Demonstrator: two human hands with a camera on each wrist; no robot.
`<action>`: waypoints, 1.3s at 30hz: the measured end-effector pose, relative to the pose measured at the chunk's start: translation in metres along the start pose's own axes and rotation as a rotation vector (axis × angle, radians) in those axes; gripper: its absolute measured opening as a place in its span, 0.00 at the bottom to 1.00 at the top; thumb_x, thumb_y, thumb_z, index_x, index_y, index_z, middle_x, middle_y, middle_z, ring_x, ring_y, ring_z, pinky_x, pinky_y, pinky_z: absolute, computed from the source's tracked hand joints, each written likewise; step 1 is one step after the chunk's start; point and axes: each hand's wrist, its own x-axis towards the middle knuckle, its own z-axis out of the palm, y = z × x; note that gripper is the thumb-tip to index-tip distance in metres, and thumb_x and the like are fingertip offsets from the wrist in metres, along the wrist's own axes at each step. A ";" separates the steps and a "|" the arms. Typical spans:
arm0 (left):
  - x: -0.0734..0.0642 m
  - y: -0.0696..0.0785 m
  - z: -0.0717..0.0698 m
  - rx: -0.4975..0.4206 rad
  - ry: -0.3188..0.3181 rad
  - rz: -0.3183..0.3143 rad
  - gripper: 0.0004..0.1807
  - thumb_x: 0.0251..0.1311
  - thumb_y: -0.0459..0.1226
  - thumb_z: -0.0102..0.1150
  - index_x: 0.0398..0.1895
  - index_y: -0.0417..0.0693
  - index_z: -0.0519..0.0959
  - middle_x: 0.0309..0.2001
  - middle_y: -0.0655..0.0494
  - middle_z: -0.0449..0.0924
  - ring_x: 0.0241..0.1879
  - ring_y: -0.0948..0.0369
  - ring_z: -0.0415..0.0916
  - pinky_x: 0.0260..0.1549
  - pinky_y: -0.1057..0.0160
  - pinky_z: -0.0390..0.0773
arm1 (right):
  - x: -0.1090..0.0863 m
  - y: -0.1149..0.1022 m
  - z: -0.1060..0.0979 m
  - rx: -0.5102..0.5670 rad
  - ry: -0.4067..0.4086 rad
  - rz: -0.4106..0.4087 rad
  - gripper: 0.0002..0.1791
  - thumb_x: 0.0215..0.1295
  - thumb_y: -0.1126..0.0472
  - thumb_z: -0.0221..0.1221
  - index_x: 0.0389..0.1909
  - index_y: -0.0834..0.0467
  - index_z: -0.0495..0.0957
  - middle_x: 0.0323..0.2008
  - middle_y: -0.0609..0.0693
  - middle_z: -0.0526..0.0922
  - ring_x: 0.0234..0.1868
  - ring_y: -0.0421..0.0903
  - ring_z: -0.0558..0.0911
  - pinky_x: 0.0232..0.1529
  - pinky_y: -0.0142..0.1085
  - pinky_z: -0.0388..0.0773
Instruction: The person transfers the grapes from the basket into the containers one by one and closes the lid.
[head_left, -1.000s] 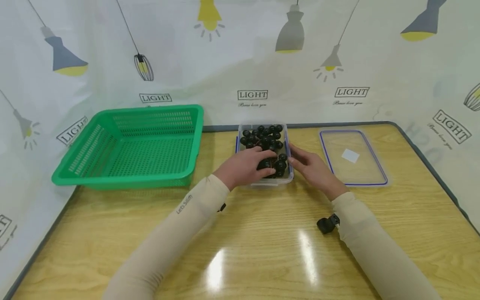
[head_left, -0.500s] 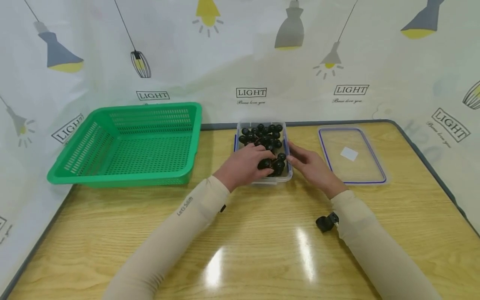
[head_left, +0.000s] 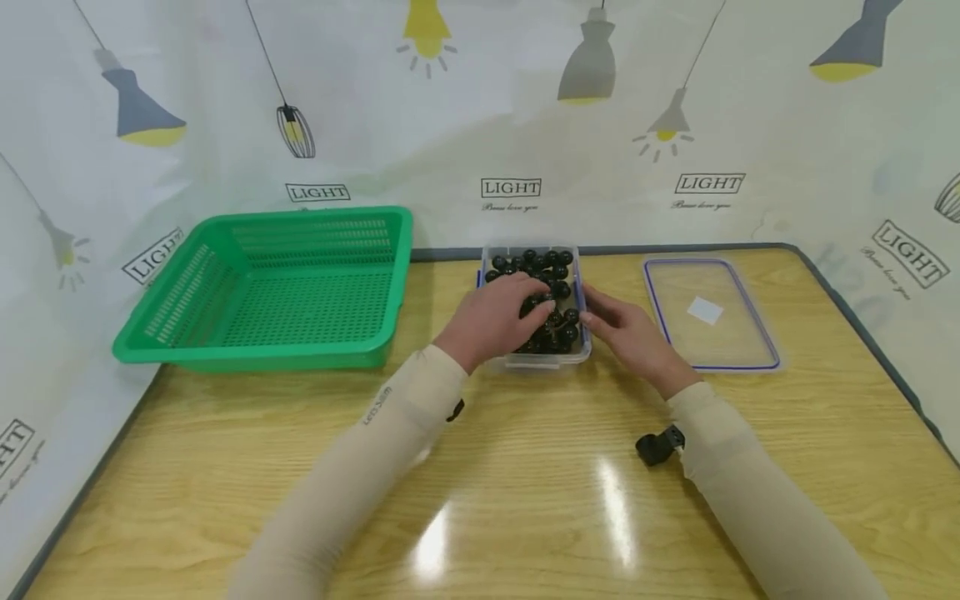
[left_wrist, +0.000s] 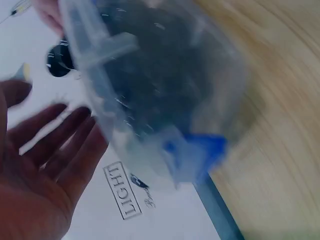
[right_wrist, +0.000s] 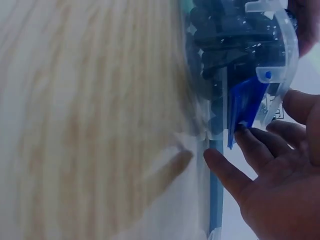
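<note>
A clear plastic food container (head_left: 536, 362) with blue side latches stands near the back table edge, filled with dark grapes (head_left: 558, 337). My left hand (head_left: 498, 317) reaches over its left side, fingers bent loosely above the grapes. In the left wrist view the left hand's fingers (left_wrist: 75, 145) are spread beside the container wall, with nothing between them. My right hand (head_left: 633, 337) rests against the container's right side. The right wrist view shows its fingers (right_wrist: 255, 150) extended at the hanging blue latch (right_wrist: 245, 102), thumb at the rim.
A green plastic basket (head_left: 322, 360) with slotted walls stands to the left. To the right lies a clear lid (head_left: 720, 342) with a blue seal and a white label. A printed cloth (head_left: 450, 142) hangs behind the wooden table (head_left: 525, 500).
My left hand has shifted up and back over the grapes, its thumb lifting off the front bunch, which now shows more. The right hand has stayed at the container's side.
</note>
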 end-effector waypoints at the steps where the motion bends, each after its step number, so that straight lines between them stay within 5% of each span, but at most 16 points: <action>1: 0.002 0.003 0.000 -0.047 0.039 -0.007 0.24 0.75 0.51 0.44 0.65 0.50 0.74 0.63 0.53 0.73 0.63 0.57 0.69 0.59 0.55 0.70 | -0.001 0.000 -0.002 -0.005 0.007 -0.004 0.33 0.78 0.51 0.49 0.76 0.58 0.53 0.72 0.58 0.60 0.70 0.57 0.63 0.67 0.50 0.61; 4: 0.007 0.016 0.004 -0.274 0.130 -0.011 0.24 0.76 0.48 0.43 0.68 0.49 0.71 0.65 0.55 0.70 0.63 0.59 0.68 0.60 0.58 0.68 | -0.005 0.001 -0.013 -0.010 0.044 -0.008 0.31 0.78 0.51 0.48 0.75 0.60 0.56 0.71 0.60 0.63 0.69 0.57 0.65 0.66 0.51 0.61; 10: 0.021 0.059 0.023 -0.790 0.198 -0.027 0.29 0.77 0.50 0.38 0.76 0.52 0.57 0.74 0.59 0.56 0.69 0.59 0.58 0.63 0.60 0.64 | -0.022 0.012 -0.058 -0.011 0.160 0.017 0.32 0.78 0.48 0.45 0.74 0.63 0.59 0.70 0.62 0.64 0.67 0.62 0.66 0.65 0.56 0.61; 16: 0.050 0.108 0.051 -1.078 0.279 -0.138 0.30 0.78 0.50 0.30 0.78 0.49 0.52 0.76 0.61 0.49 0.73 0.64 0.47 0.68 0.64 0.50 | -0.048 0.039 -0.124 0.007 0.163 0.141 0.38 0.77 0.39 0.36 0.77 0.59 0.50 0.75 0.62 0.52 0.72 0.65 0.54 0.68 0.57 0.52; 20: 0.073 0.129 0.078 -1.134 0.311 -0.295 0.31 0.77 0.51 0.26 0.77 0.48 0.55 0.76 0.62 0.50 0.74 0.64 0.44 0.69 0.65 0.47 | -0.063 0.064 -0.157 0.016 0.119 0.228 0.44 0.74 0.34 0.27 0.78 0.61 0.41 0.76 0.62 0.42 0.74 0.64 0.45 0.70 0.56 0.44; 25: 0.092 0.137 0.108 -1.133 0.317 -0.451 0.31 0.75 0.52 0.25 0.73 0.51 0.64 0.75 0.59 0.54 0.73 0.62 0.48 0.69 0.64 0.49 | -0.073 0.089 -0.172 0.032 0.040 0.334 0.49 0.70 0.30 0.19 0.76 0.64 0.32 0.75 0.65 0.34 0.72 0.68 0.40 0.69 0.58 0.41; 33: 0.106 0.134 0.137 -1.078 0.291 -0.528 0.30 0.75 0.49 0.30 0.72 0.43 0.66 0.74 0.48 0.56 0.73 0.55 0.50 0.69 0.62 0.50 | -0.069 0.106 -0.168 0.080 0.032 0.380 0.50 0.69 0.30 0.20 0.75 0.68 0.34 0.74 0.67 0.35 0.73 0.65 0.40 0.70 0.56 0.44; 39: 0.112 0.131 0.137 -1.058 0.274 -0.505 0.33 0.74 0.53 0.29 0.71 0.44 0.67 0.73 0.51 0.58 0.73 0.57 0.52 0.69 0.63 0.50 | -0.065 0.101 -0.166 0.066 0.084 0.360 0.50 0.71 0.30 0.23 0.75 0.69 0.38 0.75 0.66 0.41 0.73 0.62 0.44 0.70 0.52 0.48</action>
